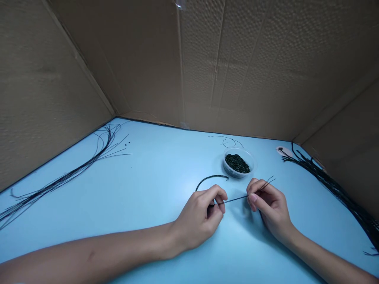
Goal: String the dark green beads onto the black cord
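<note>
My left hand [204, 213] is closed around a dark beaded cord [209, 177], whose curved end arcs out behind the knuckles toward the bowl. Between my two hands runs a thin black thread [235, 199], stretched nearly straight. My right hand [271, 207] pinches that thread between thumb and fingers, and its loose ends stick out past the fingertips to the upper right. Just beyond the hands stands a clear round plastic bowl [253, 161] holding small dark green beads [237, 163]. What lies inside the left fist is mostly hidden.
A bundle of loose black threads [79, 171] lies along the left side. On the right, a thick bundle of dark beaded cords [331, 183] runs beside a small pale disc [283, 151]. A curled thread [229, 141] lies behind the bowl. Cardboard walls [148, 59] enclose the blue table [154, 177].
</note>
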Demonstrator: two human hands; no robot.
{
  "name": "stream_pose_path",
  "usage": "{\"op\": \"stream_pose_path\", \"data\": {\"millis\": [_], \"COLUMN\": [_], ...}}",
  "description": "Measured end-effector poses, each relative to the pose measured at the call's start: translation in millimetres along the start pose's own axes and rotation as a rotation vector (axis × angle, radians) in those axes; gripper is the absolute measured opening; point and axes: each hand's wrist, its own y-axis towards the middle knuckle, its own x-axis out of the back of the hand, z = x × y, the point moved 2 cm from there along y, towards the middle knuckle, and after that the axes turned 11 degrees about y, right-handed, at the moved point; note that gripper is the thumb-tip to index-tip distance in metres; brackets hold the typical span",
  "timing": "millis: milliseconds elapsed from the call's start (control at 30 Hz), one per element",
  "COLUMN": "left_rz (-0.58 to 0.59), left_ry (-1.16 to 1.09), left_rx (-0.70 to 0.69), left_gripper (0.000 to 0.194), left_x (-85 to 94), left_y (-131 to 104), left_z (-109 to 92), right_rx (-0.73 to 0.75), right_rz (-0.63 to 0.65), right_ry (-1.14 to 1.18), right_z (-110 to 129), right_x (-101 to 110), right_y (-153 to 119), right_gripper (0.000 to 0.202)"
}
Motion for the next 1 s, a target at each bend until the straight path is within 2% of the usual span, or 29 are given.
{"op": "stream_pose_path", "data": {"millis": [233,333,400,500,600,800,1000], "left_rz": [-0.041,-0.092,-0.120,-0.108,-0.089,-0.070,-0.048], "left_ry": [0.058,0.160,0.213,0.206,0.182,0.176,0.180], "left_rx": [0.021,-0.057,-0.126,-0.215,-0.270,-0.308,-0.269], "left_gripper": [0.052,0.058,0.050,0.024,0.012,0.004,0.009], "left_x": [0.5,1.9,2.7,2.3,0.7,-2.3,-1.5], "left_y": [0,0,0,-1,-1,-1,0], "left_z": [7,3,-1,-6,-7,-4,-6], "right_rx": [-0.013,-0.006,0.019,0.086,0.163,0.247,0.230], "right_rz": [-0.067,-0.057,-0.008,0.119,0.251,0.394,0.358], "right_ry": [-0.027,-0.086,-0.156,-0.275,-0.373,-0.431,-0.439], "right_z": [-3,1,6,12,15,16,18], "right_x": [5,2,-3,-11,-19,-25,-23], "right_y": [0,0,1,-1,-3,-5,-6], "right_gripper": [0.014,0.015,0.016,0.016,0.013,0.014,0.014]}}
